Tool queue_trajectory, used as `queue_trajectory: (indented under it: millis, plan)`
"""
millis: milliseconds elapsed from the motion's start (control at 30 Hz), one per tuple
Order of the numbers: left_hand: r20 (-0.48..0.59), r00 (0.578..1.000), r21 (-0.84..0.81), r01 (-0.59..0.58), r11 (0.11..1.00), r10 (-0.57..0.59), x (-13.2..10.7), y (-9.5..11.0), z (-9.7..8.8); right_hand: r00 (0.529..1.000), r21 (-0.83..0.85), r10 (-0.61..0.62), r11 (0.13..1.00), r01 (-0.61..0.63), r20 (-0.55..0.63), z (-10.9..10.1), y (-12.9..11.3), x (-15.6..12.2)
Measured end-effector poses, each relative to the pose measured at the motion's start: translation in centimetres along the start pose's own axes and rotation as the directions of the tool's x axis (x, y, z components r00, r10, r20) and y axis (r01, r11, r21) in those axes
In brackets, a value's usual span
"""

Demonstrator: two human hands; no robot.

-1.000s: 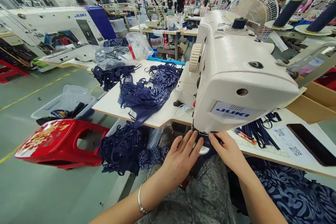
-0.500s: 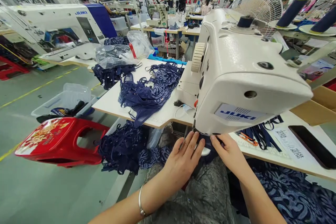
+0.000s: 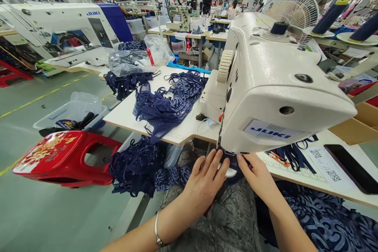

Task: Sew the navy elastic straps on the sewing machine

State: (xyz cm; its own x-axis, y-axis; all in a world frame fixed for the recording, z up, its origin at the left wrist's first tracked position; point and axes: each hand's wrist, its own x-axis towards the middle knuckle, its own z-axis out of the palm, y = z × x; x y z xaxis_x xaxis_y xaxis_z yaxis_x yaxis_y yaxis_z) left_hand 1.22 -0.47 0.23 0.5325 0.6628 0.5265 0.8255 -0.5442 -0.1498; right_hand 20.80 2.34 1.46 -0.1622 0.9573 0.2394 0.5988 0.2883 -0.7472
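Observation:
A white JUKI sewing machine (image 3: 291, 100) stands before me, its needle area low at its left front. Beneath the head lies a piece of dark navy fabric (image 3: 232, 160), mostly covered by my hands and the machine. My left hand (image 3: 203, 181) rests on the fabric's left side, fingers stretched and slightly spread, tips close to the needle area. At the right edge my right hand (image 3: 259, 175) pinches the fabric between thumb and fingers. A rounded white part (image 3: 230, 171) shows between the hands; what it belongs to is unclear.
Navy bras (image 3: 171, 102) are heaped on the white table left of the machine, with more navy garments (image 3: 137, 165) hanging below. A red stool (image 3: 67, 157) stands on the floor. On the right lie a phone (image 3: 351, 168), navy straps (image 3: 297, 155) and a paper with printed codes (image 3: 329, 165).
The view has shifted slightly. Both hands stay at the machine in nearly the same pose; a little more navy fabric shows between them.

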Motion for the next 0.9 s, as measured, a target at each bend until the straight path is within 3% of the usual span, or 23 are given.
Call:
queue_trajectory:
  millis: [233,400,767,900]
  plan:
    - [-0.009,0.999,-0.032,0.036,0.999,-0.037,-0.1,0.2,0.1,0.999,0.054,0.05,0.997,-0.05,0.015,0.3,0.2,-0.4]
    - [-0.008,0.999,-0.059,0.041,0.997,-0.042,0.2,0.4,-0.1,0.991,0.168,0.122,0.98,-0.112,-0.051,0.8,1.3,-0.9]
    - [-0.045,0.999,-0.076,0.015,0.997,-0.019,0.9,0.5,0.0,0.991,0.019,0.073,0.997,-0.076,0.113,2.2,7.5,-3.7]
    - [-0.085,0.995,-0.174,0.03,0.984,-0.045,0.5,0.3,-0.2,0.984,0.046,0.133,0.989,-0.139,0.118,0.8,8.4,-4.7]
